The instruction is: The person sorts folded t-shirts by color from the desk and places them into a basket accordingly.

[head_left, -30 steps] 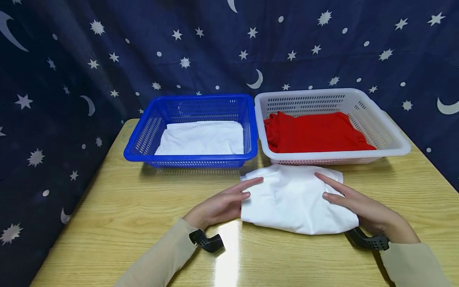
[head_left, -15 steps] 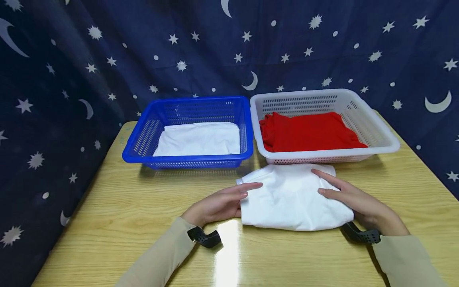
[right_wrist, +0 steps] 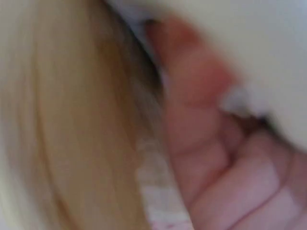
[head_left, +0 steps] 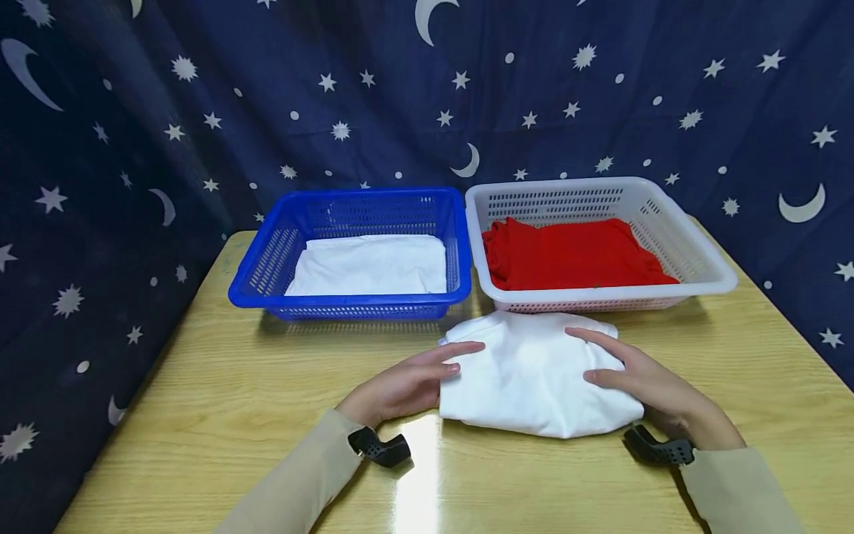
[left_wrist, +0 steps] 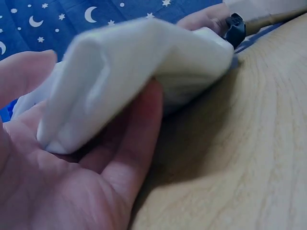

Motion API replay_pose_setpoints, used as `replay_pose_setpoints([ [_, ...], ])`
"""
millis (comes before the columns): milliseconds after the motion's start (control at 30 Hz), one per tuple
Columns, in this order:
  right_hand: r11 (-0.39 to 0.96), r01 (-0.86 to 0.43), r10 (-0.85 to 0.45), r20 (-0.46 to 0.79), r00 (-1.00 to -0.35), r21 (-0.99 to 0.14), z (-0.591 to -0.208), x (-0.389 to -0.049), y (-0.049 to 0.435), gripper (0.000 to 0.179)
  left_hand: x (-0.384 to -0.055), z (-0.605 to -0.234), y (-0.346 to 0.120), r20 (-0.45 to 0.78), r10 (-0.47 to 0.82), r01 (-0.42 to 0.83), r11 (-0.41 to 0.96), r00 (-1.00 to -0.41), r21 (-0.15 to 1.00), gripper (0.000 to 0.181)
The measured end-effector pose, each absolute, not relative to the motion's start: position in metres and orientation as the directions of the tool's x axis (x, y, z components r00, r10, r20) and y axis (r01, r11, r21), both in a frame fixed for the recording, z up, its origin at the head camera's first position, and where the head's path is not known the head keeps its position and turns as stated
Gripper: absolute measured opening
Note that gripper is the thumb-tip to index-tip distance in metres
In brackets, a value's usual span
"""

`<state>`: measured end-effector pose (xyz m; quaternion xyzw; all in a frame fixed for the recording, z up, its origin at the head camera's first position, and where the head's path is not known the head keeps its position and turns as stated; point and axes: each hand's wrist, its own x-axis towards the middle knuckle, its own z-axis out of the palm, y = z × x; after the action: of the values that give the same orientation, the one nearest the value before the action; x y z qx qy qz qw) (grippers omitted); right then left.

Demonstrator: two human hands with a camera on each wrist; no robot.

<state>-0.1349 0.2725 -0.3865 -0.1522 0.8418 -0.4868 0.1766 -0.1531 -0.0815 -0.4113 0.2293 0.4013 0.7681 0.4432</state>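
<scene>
A folded white cloth point(head_left: 527, 378) lies between my two hands, just in front of the white basket. My left hand point(head_left: 407, 382) holds its left end, with the index finger over the top. In the left wrist view, fingers point(left_wrist: 141, 129) pass beneath the cloth point(left_wrist: 115, 62) while the thumb stands off to the side. At the right end, my right hand point(head_left: 650, 382) grips the cloth, index finger and thumb on top. Its other fingers point(right_wrist: 192, 115) curl in under the fabric in the blurred right wrist view.
A blue basket point(head_left: 350, 302) with folded white cloth point(head_left: 373, 265) inside stands at the back left. Beside it is a white basket point(head_left: 717, 274) holding red cloth point(head_left: 580, 256). A dark star-patterned curtain point(head_left: 373, 44) hangs behind the wooden table point(head_left: 233, 415).
The head view has shifted slightly. My right hand sits a little closer to my left, and the white cloth between them looks slightly narrower. Both hands keep their hold.
</scene>
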Motion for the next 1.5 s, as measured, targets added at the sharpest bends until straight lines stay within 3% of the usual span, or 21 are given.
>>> replay_pose_setpoints([
  [200,0.378,-0.058,-0.419,-0.115,-0.9,-0.924,-0.372,-0.134,0.268,0.047,-0.153,-0.405,-0.081,-0.023,0.865,-0.413,-0.216,-0.501,0.885,0.052],
  [333,0.079,0.044,-0.494,-0.078,-0.866,-0.996,-0.363,-0.128,0.27,0.049,-0.151,-0.401,-0.08,-0.005,0.87,-0.363,-0.201,-0.493,0.91,0.053],
  [433,-0.181,0.117,-0.565,0.006,-0.825,-0.976,-0.356,-0.124,0.275,0.052,-0.15,-0.396,-0.078,0.031,0.86,-0.338,-0.233,-0.51,0.912,0.052],
  [533,-0.295,0.1,-0.597,0.102,-0.795,-0.95,-0.347,-0.121,0.282,0.055,-0.148,-0.389,-0.074,0.064,0.858,-0.312,-0.253,-0.51,0.916,0.051],
  [700,-0.328,0.061,-0.612,0.162,-0.774,-0.943,-0.33,-0.117,0.291,0.057,-0.147,-0.369,-0.068,0.113,0.874,-0.238,-0.25,-0.472,0.939,0.051],
  [933,-0.269,-0.017,-0.533,0.164,-0.83,-0.963,-0.308,-0.116,0.29,0.057,-0.149,-0.336,-0.071,0.162,0.871,-0.06,-0.213,-0.464,0.975,0.053],
  [1167,-0.338,-0.076,-0.529,0.256,-0.81,-0.938,-0.291,-0.123,0.282,0.056,-0.153,-0.31,-0.077,0.23,0.861,-0.007,-0.261,-0.454,0.965,0.056],
  [1333,-0.418,-0.085,-0.491,0.304,-0.817,-0.905,-0.284,-0.129,0.268,0.055,-0.158,-0.283,-0.092,0.245,0.832,0.103,-0.223,-0.498,0.969,0.048],
  [1500,-0.392,-0.111,-0.465,0.301,-0.832,-0.913,-0.283,-0.138,0.25,0.057,-0.158,-0.252,-0.109,0.232,0.717,0.156,-0.173,-0.658,0.973,0.037],
])
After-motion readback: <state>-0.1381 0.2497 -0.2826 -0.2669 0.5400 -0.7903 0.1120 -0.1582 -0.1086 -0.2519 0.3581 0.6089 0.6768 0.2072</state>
